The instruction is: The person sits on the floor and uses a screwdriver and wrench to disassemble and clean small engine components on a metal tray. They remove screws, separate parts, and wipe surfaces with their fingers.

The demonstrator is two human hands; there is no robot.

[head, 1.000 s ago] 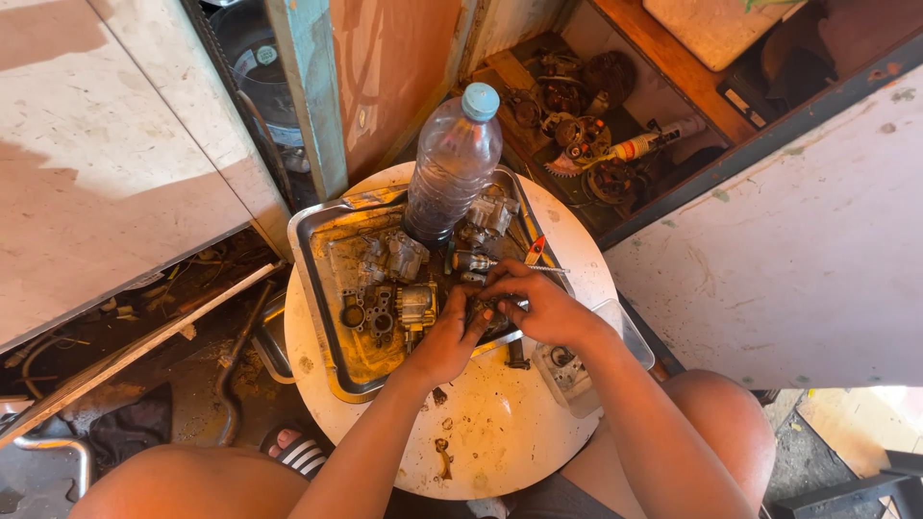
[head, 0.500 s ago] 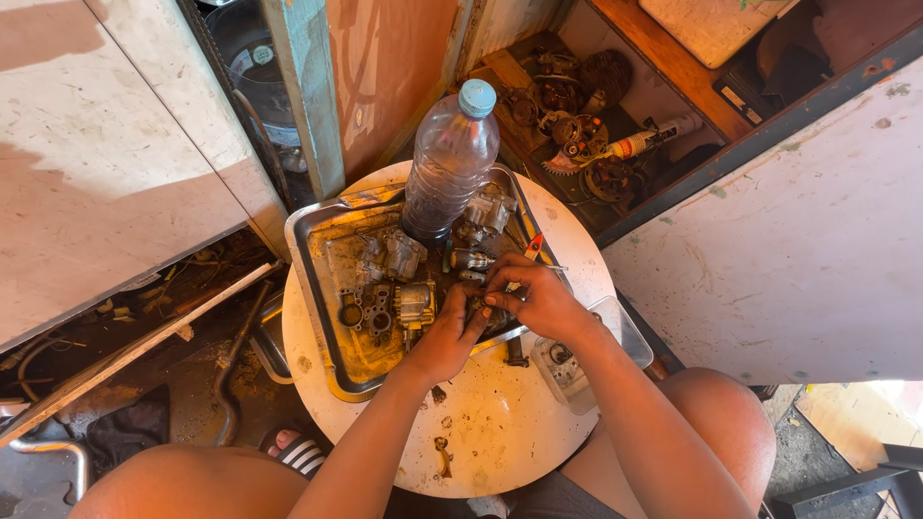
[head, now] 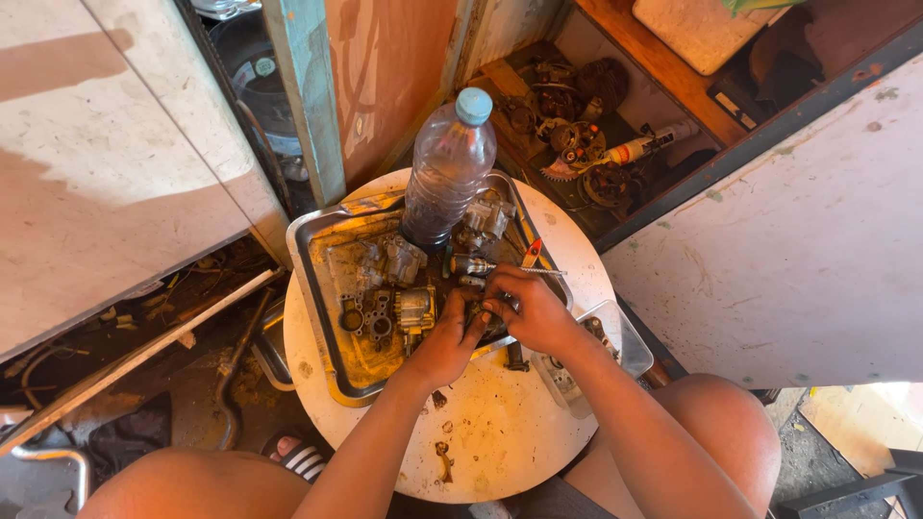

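Small metal part, dark and greasy, sits pinched between both hands right at the near edge of the steel tray, close to the middle of the round white desk. Left hand comes in from below, fingers curled tight around the part's near side. Right hand covers it from the other side, fingers bent down and clamped on the same piece, so its shape is mostly hidden. Both hands are touching each other over it.

Inside the tray, a grimy carburettor body lies just beside the left hand, with a flat perforated plate further toward the desk's left edge. Another grey casting rests above those. A clear plastic bottle with a pale blue cap stands upright at the tray's far side. A thin screwdriver shaft lies just beyond the right hand's knuckles.

A clear plastic box sits at the desk's right edge, near the right wrist. Loose screws are scattered on the bare desk near its front edge.
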